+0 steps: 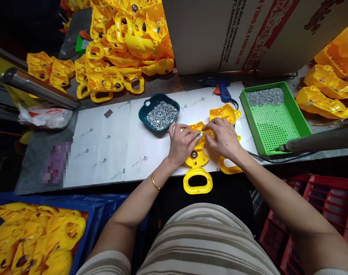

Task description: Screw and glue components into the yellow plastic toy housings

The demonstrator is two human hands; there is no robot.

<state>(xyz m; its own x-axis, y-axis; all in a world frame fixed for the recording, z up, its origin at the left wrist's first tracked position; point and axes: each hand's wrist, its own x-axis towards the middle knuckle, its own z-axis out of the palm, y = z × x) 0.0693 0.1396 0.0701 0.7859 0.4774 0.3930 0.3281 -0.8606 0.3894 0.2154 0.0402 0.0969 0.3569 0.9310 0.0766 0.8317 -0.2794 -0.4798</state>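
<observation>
- Yellow shell [202, 157]: on the white board [151, 152], under and between both hands, long axis running away from the person, handle nearest and jutting past the board's edge.
- Left hand [182, 143]: palm down, fingers bent, tips at a small green piece [200, 134]; grip unclear.
- Right hand [223, 137]: palm down, thumb and forefinger slightly parted; cannot tell whether it holds anything.

Printed cardboard box [198, 34], crumpled plastic bag [49, 117], red crates [334, 181]
</observation>
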